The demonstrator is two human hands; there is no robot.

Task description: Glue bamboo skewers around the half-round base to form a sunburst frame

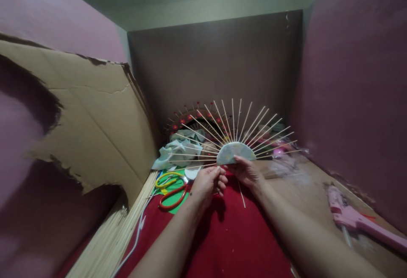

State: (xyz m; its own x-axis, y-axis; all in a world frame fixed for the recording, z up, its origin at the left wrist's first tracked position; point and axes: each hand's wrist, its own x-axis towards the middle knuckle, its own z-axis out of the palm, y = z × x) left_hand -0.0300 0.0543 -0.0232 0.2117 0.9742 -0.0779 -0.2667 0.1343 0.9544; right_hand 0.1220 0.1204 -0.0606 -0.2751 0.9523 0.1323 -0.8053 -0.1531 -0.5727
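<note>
A pale half-disc [235, 152] with several thin wooden sticks fanning out from it is held up at the centre of the view. My right hand [247, 172] grips the half-disc from below, thumb on its lower edge. My left hand [208, 182] is closed on one of the lowest left sticks [203, 165], just beside the disc. A loose stick [242, 195] lies on the red cloth [229, 235] under my hands.
A pink glue gun [352, 217] lies on the wooden floor at right. Scissors with red [173, 197] and yellow [168, 179] handles rest on green paper. A bundle of sticks [117, 235] runs along the left, below torn cardboard [85, 116]. Crumpled pale cloth [178, 151] sits behind.
</note>
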